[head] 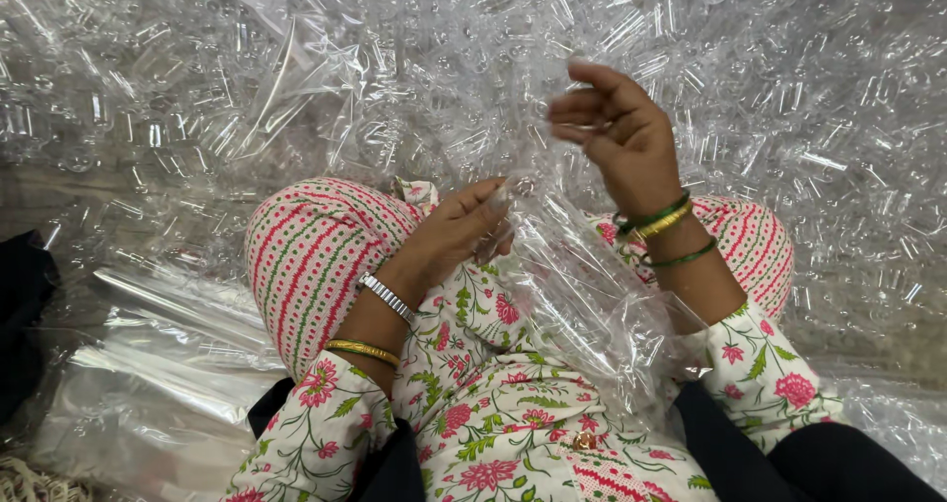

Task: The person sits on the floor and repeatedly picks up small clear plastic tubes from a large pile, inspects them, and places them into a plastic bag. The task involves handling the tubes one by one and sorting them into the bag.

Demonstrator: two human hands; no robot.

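Two hands are working a clear bag (592,295) lying across the person's lap, in front of a heap of clear plastic pieces (769,88). Left hand (459,231) is pinching the bag's top edge just above the knee, while right hand (617,132) is lifting higher, fingers curled around a small clear piece (582,127), barely distinguishable.

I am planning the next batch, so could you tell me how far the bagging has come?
Done: flat clear plastic bags lie stacked at the left. In hand: the left hand holds open a clear plastic bag on the lap, while the right hand pinches a small clear piece. Left: a large heap of small clear plastic pieces.
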